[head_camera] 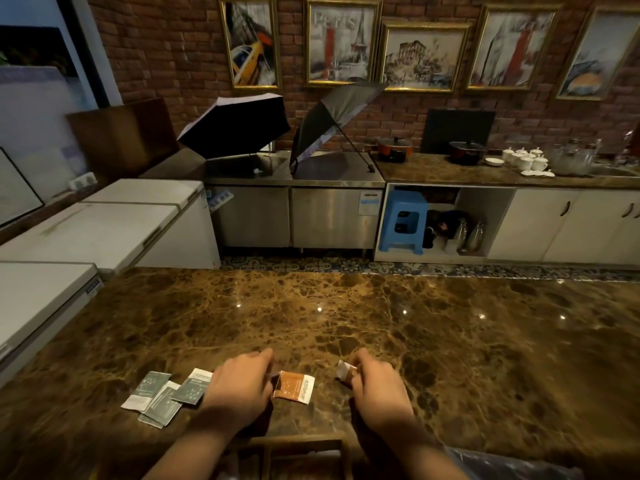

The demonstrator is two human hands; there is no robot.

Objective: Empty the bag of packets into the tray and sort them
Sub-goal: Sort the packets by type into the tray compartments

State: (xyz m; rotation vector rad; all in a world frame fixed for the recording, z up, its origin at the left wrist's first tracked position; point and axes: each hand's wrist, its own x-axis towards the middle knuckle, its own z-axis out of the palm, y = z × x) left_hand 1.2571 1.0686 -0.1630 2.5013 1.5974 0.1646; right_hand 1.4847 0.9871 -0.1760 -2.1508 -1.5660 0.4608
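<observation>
Several grey-green packets (160, 396) lie in a loose overlapping pile on the brown marble counter (346, 313), left of my hands. My left hand (239, 386) rests beside the pile and pinches the left edge of an orange-and-white packet (294, 386) lying flat between my hands. My right hand (375, 384) holds a second orange packet (346, 371) by its end, just above the counter. A dark wooden tray (298, 445) shows at the bottom edge between my forearms, mostly hidden. A clear plastic bag (512, 465) lies at the bottom right.
White chest freezers (86, 233) stand to the left past the counter edge. Beyond a strip of tiled floor, a steel counter carries two opened umbrellas (277, 133). The far right counter holds pots, white cups (526, 159) and glassware.
</observation>
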